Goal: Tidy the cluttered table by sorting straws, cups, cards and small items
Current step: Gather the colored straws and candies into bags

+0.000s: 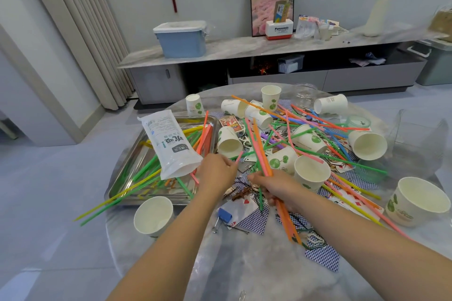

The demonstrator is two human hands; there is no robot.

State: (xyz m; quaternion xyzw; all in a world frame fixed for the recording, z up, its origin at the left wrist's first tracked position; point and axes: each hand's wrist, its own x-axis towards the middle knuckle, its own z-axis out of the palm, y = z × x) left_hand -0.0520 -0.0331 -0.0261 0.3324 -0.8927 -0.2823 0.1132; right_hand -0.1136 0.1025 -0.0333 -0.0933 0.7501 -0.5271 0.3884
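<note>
Straws [263, 154] in right hand's [276, 187] grip

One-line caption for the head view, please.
Right hand grips a bundle of straws; left hand pinches a pink straw beside the metal tray.

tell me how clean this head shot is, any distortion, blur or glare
Head view: wide-angle bending curves the curtain and shelf; edges smear, notably the far-right items; soft even light, faint shadows; mild glare on the metal tray; both hands, left hand, right hand, fairly sharp.
</note>
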